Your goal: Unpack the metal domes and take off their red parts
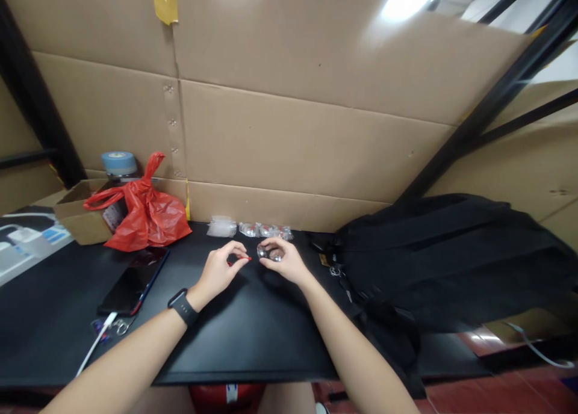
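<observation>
Head view: at frame centre, on the black table (pixel 253 336), the left hand (pixel 220 271) pinches a small red piece (pixel 244 259) between thumb and fingers. Just right of it, the right hand (pixel 284 260) curls closed around a clear packet (pixel 270 253). More packets (pixel 266 230) lie just above, against the cardboard (pixel 307 149). A red bag (pixel 147 212) sits at left, a black bag (pixel 442 257) at right.

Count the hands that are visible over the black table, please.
2: the left hand pinches a small red piece, and the right hand holds a small clear item beside it. No other hands show.
</observation>
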`<state>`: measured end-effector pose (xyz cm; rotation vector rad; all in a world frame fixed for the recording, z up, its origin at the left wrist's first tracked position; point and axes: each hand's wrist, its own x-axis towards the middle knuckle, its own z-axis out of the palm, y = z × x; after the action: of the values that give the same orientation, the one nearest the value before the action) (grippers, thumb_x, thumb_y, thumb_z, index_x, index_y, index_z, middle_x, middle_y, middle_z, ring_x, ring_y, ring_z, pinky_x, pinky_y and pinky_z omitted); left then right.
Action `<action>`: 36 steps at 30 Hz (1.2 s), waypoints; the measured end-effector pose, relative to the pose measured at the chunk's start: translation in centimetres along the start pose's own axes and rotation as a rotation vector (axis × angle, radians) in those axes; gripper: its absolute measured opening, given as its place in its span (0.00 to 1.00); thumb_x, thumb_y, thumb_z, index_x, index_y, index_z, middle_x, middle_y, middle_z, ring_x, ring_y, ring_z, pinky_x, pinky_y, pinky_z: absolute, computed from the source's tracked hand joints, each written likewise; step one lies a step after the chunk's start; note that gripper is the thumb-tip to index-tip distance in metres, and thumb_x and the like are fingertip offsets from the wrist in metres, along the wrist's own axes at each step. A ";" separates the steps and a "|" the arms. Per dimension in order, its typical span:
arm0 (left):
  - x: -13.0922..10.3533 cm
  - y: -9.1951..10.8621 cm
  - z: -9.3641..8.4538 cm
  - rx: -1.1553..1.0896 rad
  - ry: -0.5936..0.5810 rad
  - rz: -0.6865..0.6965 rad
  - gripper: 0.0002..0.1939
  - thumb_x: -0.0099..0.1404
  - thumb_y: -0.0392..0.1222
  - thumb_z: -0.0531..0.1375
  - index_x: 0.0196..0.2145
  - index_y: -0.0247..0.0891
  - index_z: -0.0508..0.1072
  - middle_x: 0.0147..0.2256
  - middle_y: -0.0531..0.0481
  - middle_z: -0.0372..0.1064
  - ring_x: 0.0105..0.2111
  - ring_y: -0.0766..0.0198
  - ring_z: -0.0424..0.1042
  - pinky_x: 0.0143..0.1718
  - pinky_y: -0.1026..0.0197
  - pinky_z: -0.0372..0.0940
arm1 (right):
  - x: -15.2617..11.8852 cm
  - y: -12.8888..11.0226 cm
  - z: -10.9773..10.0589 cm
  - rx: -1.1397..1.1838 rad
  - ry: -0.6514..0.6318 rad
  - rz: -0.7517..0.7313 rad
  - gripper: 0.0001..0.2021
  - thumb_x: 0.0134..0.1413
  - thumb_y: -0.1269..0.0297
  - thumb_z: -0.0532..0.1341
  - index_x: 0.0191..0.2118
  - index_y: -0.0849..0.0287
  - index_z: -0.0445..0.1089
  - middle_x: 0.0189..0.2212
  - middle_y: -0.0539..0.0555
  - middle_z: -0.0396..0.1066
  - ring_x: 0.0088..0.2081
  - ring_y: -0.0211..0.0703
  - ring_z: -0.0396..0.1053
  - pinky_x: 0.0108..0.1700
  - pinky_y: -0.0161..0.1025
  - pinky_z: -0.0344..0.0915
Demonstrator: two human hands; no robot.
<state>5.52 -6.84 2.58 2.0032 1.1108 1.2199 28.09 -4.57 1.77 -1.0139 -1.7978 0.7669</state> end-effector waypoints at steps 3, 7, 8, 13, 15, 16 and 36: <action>0.0 -0.3 0.2 -0.091 0.021 -0.032 0.09 0.63 0.41 0.62 0.41 0.42 0.68 0.36 0.52 0.77 0.38 0.61 0.77 0.40 0.62 0.66 | -0.4 -1.5 2.3 0.122 0.000 -0.055 0.18 0.45 0.63 0.70 0.45 0.56 0.71 0.45 0.57 0.74 0.45 0.46 0.73 0.41 0.39 0.69; 0.3 -0.7 0.7 -0.325 0.045 -0.103 0.14 0.60 0.40 0.64 0.41 0.40 0.63 0.33 0.52 0.75 0.35 0.62 0.76 0.33 0.65 0.64 | -0.9 -2.4 4.2 0.231 0.042 -0.109 0.18 0.45 0.62 0.71 0.44 0.55 0.71 0.46 0.57 0.73 0.47 0.47 0.72 0.42 0.40 0.69; 0.3 -0.8 0.8 -0.359 0.045 -0.112 0.15 0.60 0.40 0.64 0.41 0.40 0.63 0.33 0.52 0.75 0.35 0.63 0.76 0.33 0.66 0.63 | -0.9 -2.6 4.4 0.249 0.050 -0.115 0.18 0.45 0.63 0.71 0.43 0.55 0.71 0.46 0.57 0.73 0.48 0.47 0.72 0.42 0.40 0.68; 0.1 -0.5 0.7 -0.388 0.030 -0.090 0.13 0.61 0.39 0.63 0.41 0.40 0.63 0.34 0.51 0.74 0.36 0.63 0.75 0.36 0.65 0.64 | -1.1 -2.9 4.5 0.293 0.062 -0.097 0.17 0.45 0.63 0.72 0.43 0.55 0.72 0.47 0.57 0.73 0.49 0.48 0.71 0.43 0.42 0.68; 0.0 -0.3 0.5 -0.373 0.035 -0.068 0.12 0.62 0.38 0.62 0.41 0.41 0.63 0.35 0.52 0.73 0.37 0.63 0.75 0.38 0.64 0.65 | -1.1 -3.0 4.4 0.318 0.056 -0.073 0.17 0.45 0.63 0.72 0.43 0.55 0.72 0.47 0.57 0.74 0.47 0.47 0.72 0.43 0.42 0.68; 0.0 -0.2 0.4 -0.360 0.038 -0.054 0.12 0.62 0.37 0.62 0.41 0.41 0.63 0.35 0.52 0.73 0.38 0.63 0.75 0.40 0.63 0.65 | -1.2 -2.9 4.5 0.339 0.056 -0.058 0.17 0.45 0.63 0.72 0.43 0.55 0.72 0.47 0.57 0.74 0.47 0.47 0.72 0.43 0.42 0.69; -0.2 0.8 -0.2 0.081 0.102 0.057 0.14 0.62 0.39 0.62 0.44 0.43 0.62 0.35 0.54 0.77 0.41 0.59 0.75 0.49 0.55 0.60 | -1.1 -3.8 3.6 -0.009 -0.002 -0.058 0.09 0.63 0.59 0.58 0.35 0.57 0.70 0.46 0.58 0.68 0.44 0.44 0.69 0.37 0.37 0.68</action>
<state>5.59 -7.43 3.17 2.0654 1.1762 1.3396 23.87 -7.62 2.99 -0.9632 -1.8259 0.7256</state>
